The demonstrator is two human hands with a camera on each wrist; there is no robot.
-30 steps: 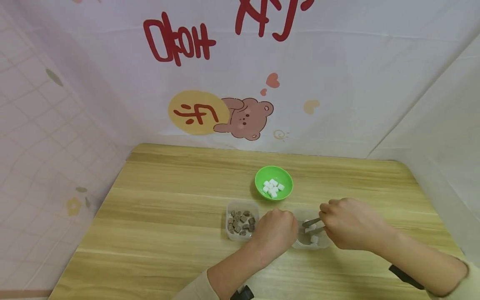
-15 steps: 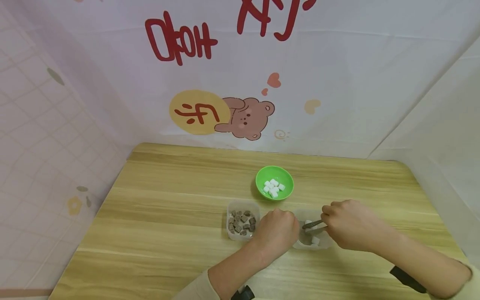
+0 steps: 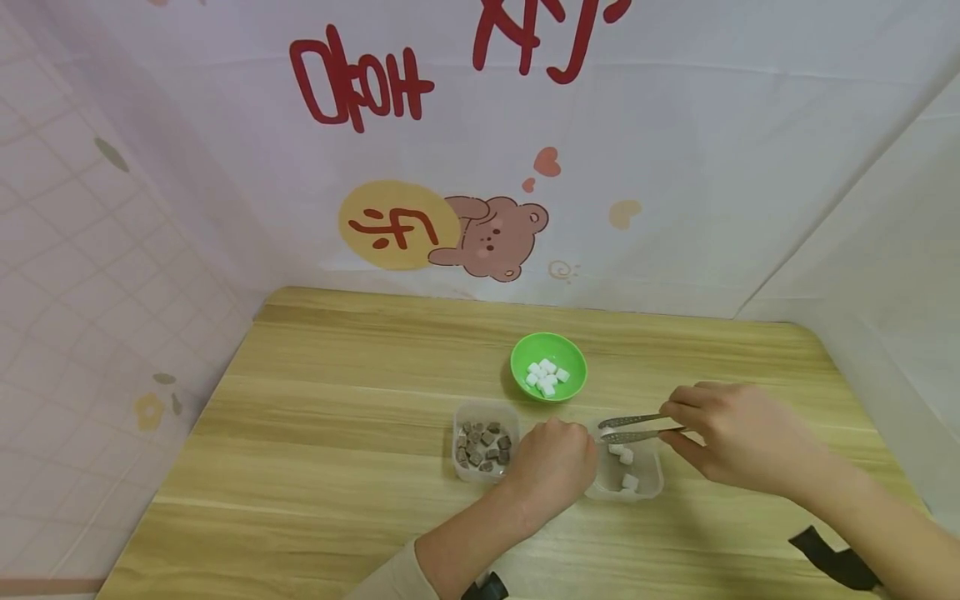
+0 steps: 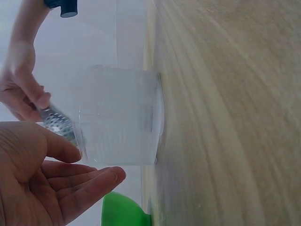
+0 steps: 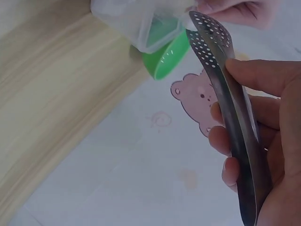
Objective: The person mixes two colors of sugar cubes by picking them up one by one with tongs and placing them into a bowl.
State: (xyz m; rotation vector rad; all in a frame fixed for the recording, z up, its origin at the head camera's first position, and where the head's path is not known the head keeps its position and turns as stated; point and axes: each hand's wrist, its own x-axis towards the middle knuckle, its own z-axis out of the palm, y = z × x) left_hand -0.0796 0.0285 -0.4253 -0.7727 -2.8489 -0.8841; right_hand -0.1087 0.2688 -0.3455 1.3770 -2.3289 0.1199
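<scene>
Nearest, at the bottom edge of the head view: two forearms in pale cream sleeves, each with a dark wrist strap.

Left hand (image 3: pixel 553 467) resting on the light wooden table (image 3: pixel 337 433), between the two clear containers, touching the left side of the clear square plastic tub with white cubes (image 3: pixel 645 482). In the left-wrist view, fingers (image 4: pixel 87 186) relaxed and only slightly bent, palm open toward the tub wall (image 4: pixel 122 117), nothing clasped in them.

Right hand (image 3: pixel 738 437) raised over the right side of that tub, pinching perforated metal tongs (image 3: pixel 633 427) between thumb and fingers; in the right-wrist view, fingers (image 5: pixel 235 141) wrapped round the handle of the tongs (image 5: pixel 230 99). Tong arms close together but not fully pressed, tips pointing left just above the tub's far rim. Hard to tell whether a cube sits between the tips. A few white cubes (image 3: pixel 625 467) lying inside the tub.

Just left of the left hand: a clear square plastic tub of dark brown cubes (image 3: pixel 483 446), standing on the table.

Further back, beyond both tubs and apart from them: a round green plastic bowl (image 3: pixel 548 365) holding a small heap of white cubes.

Farthest: a pale pink backdrop with a cartoon brown bear (image 3: pixel 498 236), a yellow circle, small hearts and red lettering.
</scene>
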